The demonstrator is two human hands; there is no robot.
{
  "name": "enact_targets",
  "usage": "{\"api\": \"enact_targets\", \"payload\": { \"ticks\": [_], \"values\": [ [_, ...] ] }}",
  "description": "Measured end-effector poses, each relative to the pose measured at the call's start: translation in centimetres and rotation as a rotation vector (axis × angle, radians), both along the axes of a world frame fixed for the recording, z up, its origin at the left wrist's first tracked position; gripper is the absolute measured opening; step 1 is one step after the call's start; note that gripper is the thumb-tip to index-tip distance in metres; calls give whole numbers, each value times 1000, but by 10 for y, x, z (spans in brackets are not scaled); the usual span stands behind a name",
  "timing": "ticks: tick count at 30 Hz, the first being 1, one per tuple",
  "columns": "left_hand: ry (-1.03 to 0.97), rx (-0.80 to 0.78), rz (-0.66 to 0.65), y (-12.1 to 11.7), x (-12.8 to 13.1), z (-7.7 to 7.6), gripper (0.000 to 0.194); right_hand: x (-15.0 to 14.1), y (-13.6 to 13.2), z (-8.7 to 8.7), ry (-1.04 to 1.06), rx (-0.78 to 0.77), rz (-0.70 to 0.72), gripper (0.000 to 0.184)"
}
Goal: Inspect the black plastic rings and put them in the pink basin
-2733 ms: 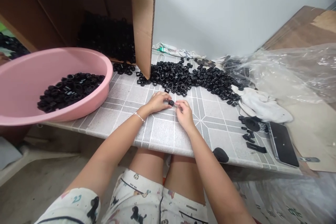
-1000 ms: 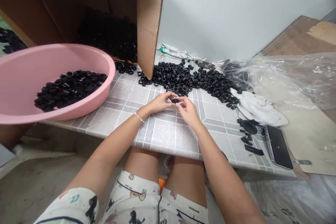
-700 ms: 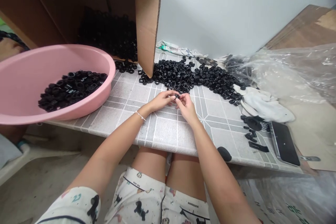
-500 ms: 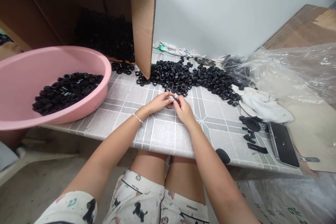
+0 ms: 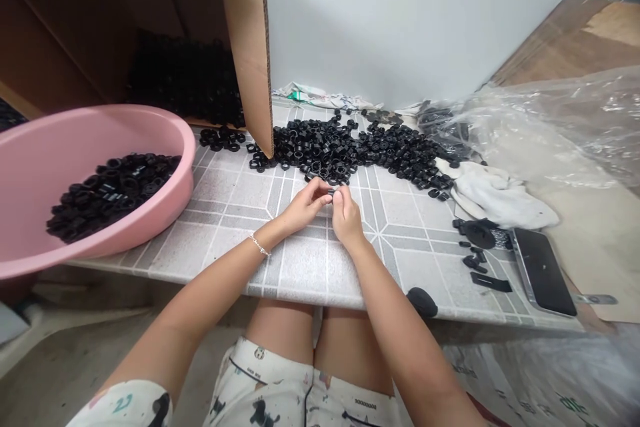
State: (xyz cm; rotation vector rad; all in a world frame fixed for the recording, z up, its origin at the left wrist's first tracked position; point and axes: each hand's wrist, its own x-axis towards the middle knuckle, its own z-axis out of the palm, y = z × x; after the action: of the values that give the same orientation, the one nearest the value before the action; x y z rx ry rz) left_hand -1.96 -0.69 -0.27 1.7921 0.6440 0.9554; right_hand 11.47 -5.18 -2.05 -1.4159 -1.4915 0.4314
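Both my left hand [image 5: 304, 205] and my right hand [image 5: 345, 211] meet above the tiled tabletop, just in front of the heap. Their fingertips pinch a small black plastic hex nut [image 5: 331, 192], which is mostly hidden by my fingers. A large heap of similar black nuts [image 5: 345, 150] spreads across the table just beyond my fingertips. A pink plastic basin [image 5: 186, 173] at the left holds a mound of black nuts [image 5: 113, 190].
A cardboard box [image 5: 245, 47] filled with black nuts stands behind the basin. To the right lie a white cloth [image 5: 493, 197], black plastic pieces [image 5: 477, 237], a smartphone [image 5: 543, 271] and crumpled clear plastic sheeting [image 5: 550, 127]. A black oval object [image 5: 421, 301] sits at the table's front edge.
My hands have come closer together, and both now pinch the small nut. The whole view has shifted, with the basin and box lying lower and further left.
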Motion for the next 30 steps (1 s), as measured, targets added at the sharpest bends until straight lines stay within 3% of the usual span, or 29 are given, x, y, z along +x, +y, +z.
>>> {"api": "enact_targets", "payload": {
  "ticks": [4,8,15,17,19,22,24,26,28,30],
  "values": [
    [100,278,75,-3,0,0,26,-1,1,-3,145,-11,25,35],
    [216,487,56,-2,-4,0,23,-3,1,-6,331,-82,119,39],
    [266,505,-20,-2,-8,2,28,-2,0,3,594,-185,266,42],
    [174,475,57,-4,-5,5,26,0,1,5,633,-183,290,44],
    [-6,402,216,-3,-5,13,26,2,2,6,628,-179,298,48],
    [-388,229,480,7,-18,35,33,6,5,4,572,-171,253,49],
    [-620,98,605,19,-41,53,31,8,6,2,537,-138,167,46],
    [-802,-52,620,30,-72,70,19,8,7,0,490,-84,55,43],
    [-912,-120,533,38,-103,81,9,7,7,-1,442,-38,-27,41],
    [-915,-58,515,40,-125,85,22,5,7,-1,410,-25,-42,40]
  ]
}}
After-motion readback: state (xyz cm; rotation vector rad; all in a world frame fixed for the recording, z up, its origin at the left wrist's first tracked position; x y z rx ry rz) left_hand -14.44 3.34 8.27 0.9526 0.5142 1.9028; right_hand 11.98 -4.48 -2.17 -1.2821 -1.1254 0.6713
